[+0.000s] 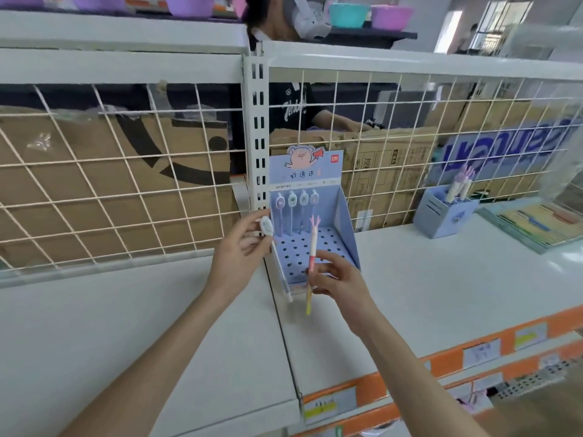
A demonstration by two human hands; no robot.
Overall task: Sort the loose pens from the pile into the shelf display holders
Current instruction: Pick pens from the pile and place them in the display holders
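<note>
Shelf-side, a white pen (pixel 275 247) is pinched by the left hand (pixel 243 247) and a pink pen (pixel 311 263) by the right hand (pixel 339 279), so either could be fumbled or seated crookedly in the blue display holder (pixel 342 216).

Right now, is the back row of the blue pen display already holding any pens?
Yes, four pens with oval toppers stand upright in the back row of the blue pen display.

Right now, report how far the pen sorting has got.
Done: four pens stand in the back row of the blue display holder, and a few more in the small holder on the right. In hand: the left hand holds a white pen, the right hand a pink one. Left: most holes are empty; no pile is in view.
</note>
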